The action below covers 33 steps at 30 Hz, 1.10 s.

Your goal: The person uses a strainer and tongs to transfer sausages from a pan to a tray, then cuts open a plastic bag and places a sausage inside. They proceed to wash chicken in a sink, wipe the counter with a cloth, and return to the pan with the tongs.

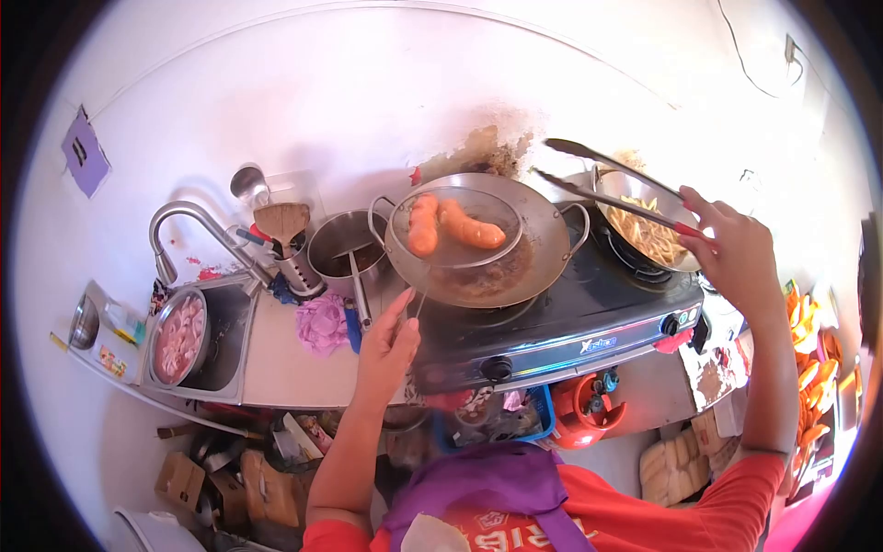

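Note:
My left hand (390,345) is closed on the thin handle of a round strainer (460,253), held over a wide two-handled wok (543,267). Two orange-red sausages (471,226) lie in the strainer, and dark oil shows in the wok beneath. My right hand (722,235) grips dark metal tongs (612,198) with red on their handles. The tongs point left, their tips apart with nothing between them, right of the sausages. Behind the tongs, a second pan (676,258) holds pale strips of food.
The wok and pan stand on a black gas stove (589,322). Left of it are a pot (322,248), a utensil holder (299,274), a pink cloth (324,324) and a sink (235,350) with a bowl of raw meat (179,340). Below sits a red gas cylinder (575,419).

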Each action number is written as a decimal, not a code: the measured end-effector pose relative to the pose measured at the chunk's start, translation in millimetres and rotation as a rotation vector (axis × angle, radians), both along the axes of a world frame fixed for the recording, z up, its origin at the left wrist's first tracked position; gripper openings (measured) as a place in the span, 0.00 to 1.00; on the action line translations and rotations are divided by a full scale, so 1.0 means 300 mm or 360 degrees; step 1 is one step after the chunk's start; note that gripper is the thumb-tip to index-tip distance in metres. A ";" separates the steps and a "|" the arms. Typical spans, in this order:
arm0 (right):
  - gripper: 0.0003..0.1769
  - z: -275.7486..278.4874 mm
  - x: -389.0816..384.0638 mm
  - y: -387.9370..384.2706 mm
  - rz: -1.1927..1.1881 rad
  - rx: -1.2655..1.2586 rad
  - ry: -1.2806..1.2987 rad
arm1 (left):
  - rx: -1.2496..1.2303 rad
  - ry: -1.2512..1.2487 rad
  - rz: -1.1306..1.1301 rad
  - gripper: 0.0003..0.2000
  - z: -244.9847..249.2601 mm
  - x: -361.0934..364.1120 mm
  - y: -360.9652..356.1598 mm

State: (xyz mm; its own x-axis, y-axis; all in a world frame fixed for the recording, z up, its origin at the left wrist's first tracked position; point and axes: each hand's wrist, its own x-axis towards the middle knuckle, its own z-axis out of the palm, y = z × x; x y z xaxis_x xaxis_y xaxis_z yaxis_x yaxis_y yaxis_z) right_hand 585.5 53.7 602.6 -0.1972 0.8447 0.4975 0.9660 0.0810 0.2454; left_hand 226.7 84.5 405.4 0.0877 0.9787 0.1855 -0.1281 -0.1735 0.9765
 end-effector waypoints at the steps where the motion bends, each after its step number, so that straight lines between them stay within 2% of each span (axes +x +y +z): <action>1: 0.23 -0.002 -0.033 0.008 0.0102 0.0038 -0.0019 | 0.0024 0.0061 0.0034 0.22 -0.002 0.000 0.001; 2: 0.24 -0.005 -0.064 0.014 0.0203 0.0074 -0.0040 | 0.0024 0.0080 0.0050 0.22 -0.004 -0.003 0.001; 5: 0.23 -0.002 -0.154 0.044 0.0096 -0.0105 -0.0123 | 0.0016 0.0111 0.0093 0.22 -0.006 -0.020 -0.006; 9: 0.23 -0.072 -0.149 0.120 0.0129 -0.0273 -0.0056 | -0.0009 0.0018 0.0104 0.21 0.015 -0.071 -0.029; 10: 0.26 -0.090 -0.139 0.133 0.0134 -0.0354 0.0111 | -0.0026 -0.0029 0.0103 0.21 0.019 -0.086 -0.040; 13: 0.29 -0.234 -0.073 0.144 0.0497 -0.0163 0.0606 | -0.0048 0.0072 0.0126 0.21 0.014 -0.123 -0.059; 17: 0.27 -0.351 -0.084 0.076 0.0261 -0.0964 0.1916 | -0.0016 0.0202 0.0186 0.20 -0.010 -0.124 -0.088; 19: 0.26 -0.434 -0.078 0.060 0.0365 -0.1023 0.2244 | -0.0125 0.0241 0.0196 0.20 0.017 -0.102 -0.113; 21: 0.23 -0.478 -0.099 0.038 0.0397 -0.1054 0.2803 | 0.0119 0.0379 0.0266 0.21 -0.047 -0.094 -0.100; 23: 0.22 -0.486 -0.140 0.037 0.0492 -0.1099 0.3165 | 0.0066 0.0195 0.0292 0.22 -0.029 -0.063 -0.135; 25: 0.22 -0.527 -0.153 0.074 0.0573 -0.1055 0.3249 | 0.0167 0.0272 0.0378 0.22 -0.037 -0.056 -0.178; 27: 0.23 -0.547 -0.208 0.089 0.0510 -0.0771 0.3031 | 0.0207 0.0140 0.0415 0.23 -0.045 -0.064 -0.251; 29: 0.25 -0.554 -0.258 0.100 0.0653 -0.0809 0.3040 | 0.0268 0.0139 0.0494 0.24 -0.042 -0.088 -0.345; 31: 0.26 -0.618 -0.212 0.198 0.0601 -0.1224 0.2979 | 0.0317 -0.0061 0.0560 0.24 -0.026 -0.104 -0.477; 32: 0.28 -0.492 -0.350 0.047 0.0655 -0.1204 0.2720 | 0.0342 -0.0134 0.0649 0.23 -0.039 -0.110 -0.535; 33: 0.28 -0.503 -0.400 0.030 0.0742 -0.1216 0.2679 | 0.0323 -0.0087 0.0765 0.23 -0.035 -0.121 -0.612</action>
